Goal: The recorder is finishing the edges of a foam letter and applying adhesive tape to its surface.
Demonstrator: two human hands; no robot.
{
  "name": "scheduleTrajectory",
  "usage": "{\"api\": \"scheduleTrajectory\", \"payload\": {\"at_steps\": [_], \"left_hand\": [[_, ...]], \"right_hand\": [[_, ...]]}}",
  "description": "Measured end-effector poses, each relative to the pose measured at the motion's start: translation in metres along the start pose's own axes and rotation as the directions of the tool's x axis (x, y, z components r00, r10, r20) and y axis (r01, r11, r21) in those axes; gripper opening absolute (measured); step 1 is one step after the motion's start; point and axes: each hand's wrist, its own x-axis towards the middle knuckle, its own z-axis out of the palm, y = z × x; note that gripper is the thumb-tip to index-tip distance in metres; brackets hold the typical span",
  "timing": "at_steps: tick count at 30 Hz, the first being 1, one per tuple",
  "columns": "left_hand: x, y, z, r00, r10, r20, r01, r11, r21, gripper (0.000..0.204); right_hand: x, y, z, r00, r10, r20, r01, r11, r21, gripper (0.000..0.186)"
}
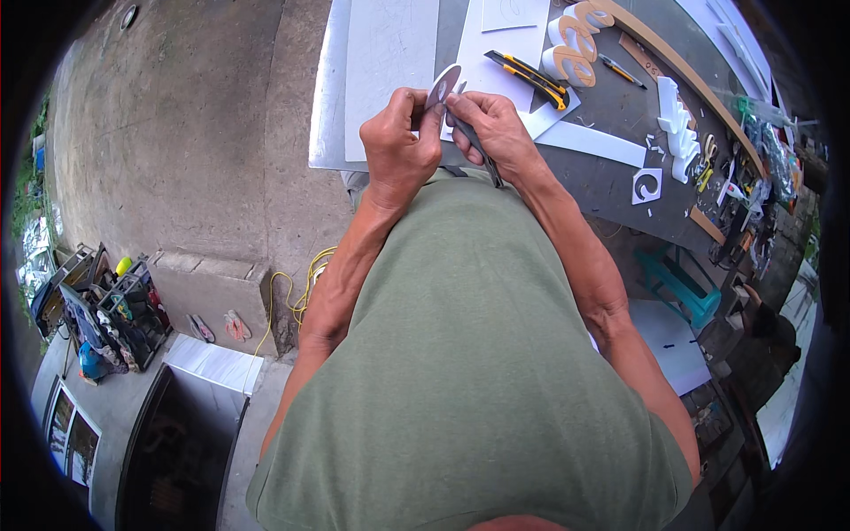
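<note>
Pinched upright in my left hand (400, 146) is a small white rounded cut-out piece (444, 80) with an opening in its middle. My right hand (498, 133) is closed around a slim dark grey cutter-like tool (476, 140), its tip close to the piece; its exact kind is hard to make out. Both hands are over the near edge of the table, in front of my green shirt. Beyond my right hand, a yellow and black utility knife (531, 80) rests on white sheet material (496, 49).
Several white rounded shapes with brown faces (569, 66) stand on the dark table (611, 124). A second utility knife (622, 71), a white square with a curved cut (647, 185) and scissors (707, 164) lie to the right. A teal stool (695, 296) stands below; yellow cable (305, 288) runs along the floor.
</note>
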Motion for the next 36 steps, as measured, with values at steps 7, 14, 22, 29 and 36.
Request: {"api": "scheduleTrajectory", "payload": {"at_steps": [7,14,22,29,36], "left_hand": [[0.002,-0.004,-0.001,0.98,-0.199,0.025,0.201,0.974,-0.1,0.012],[0.006,-0.005,-0.01,0.912,-0.398,0.102,0.409,0.855,-0.32,0.018],[0.004,-0.013,-0.014,0.909,-0.384,0.162,0.416,0.844,-0.338,0.024],[0.0,-0.014,-0.014,0.95,-0.298,0.099,0.314,0.903,-0.292,0.024],[0.001,-0.01,-0.017,0.967,-0.217,0.134,0.243,0.943,-0.226,0.024]], "right_hand": [[-0.002,0.011,0.001,0.582,-0.811,0.056,0.213,0.085,-0.973,0.027],[-0.013,-0.004,-0.001,0.704,-0.708,-0.051,0.364,0.422,-0.83,0.027],[-0.009,-0.008,-0.016,0.759,-0.647,-0.067,0.132,0.255,-0.958,0.032],[-0.008,-0.018,-0.041,0.823,-0.542,-0.173,0.313,0.685,-0.658,0.039],[-0.011,-0.029,-0.032,0.881,-0.463,-0.098,0.392,0.83,-0.396,0.039]]}}
